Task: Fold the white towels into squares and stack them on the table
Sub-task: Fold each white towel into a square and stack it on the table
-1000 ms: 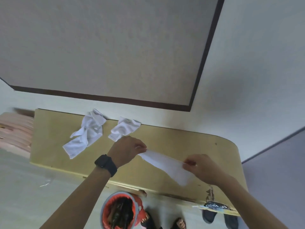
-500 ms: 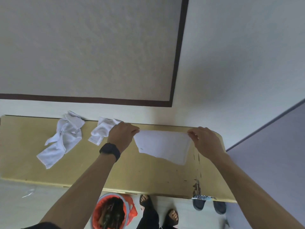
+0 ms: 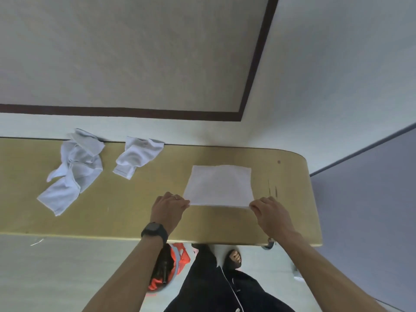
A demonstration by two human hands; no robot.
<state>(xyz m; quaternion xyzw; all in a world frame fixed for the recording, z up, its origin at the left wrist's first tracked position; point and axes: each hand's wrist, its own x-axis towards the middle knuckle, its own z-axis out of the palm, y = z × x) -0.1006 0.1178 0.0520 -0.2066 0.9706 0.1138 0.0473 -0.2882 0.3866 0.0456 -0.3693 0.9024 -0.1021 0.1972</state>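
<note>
Pinching one flat towel (image 3: 219,185) near two crumpled towels (image 3: 72,172) (image 3: 137,156)

Both arms extended forward, left hand (image 3: 167,209) and right hand (image 3: 271,213) pinching, fingers curled

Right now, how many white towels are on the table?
3: flat towel at right, pinched by left hand and right hand; small crumpled towel centre-back; large crumpled towel left.

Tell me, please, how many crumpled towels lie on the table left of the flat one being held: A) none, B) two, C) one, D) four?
B: a larger crumpled towel and a smaller crumpled towel lie on the table, left of the flat towel that the left hand and right hand pinch.
</note>
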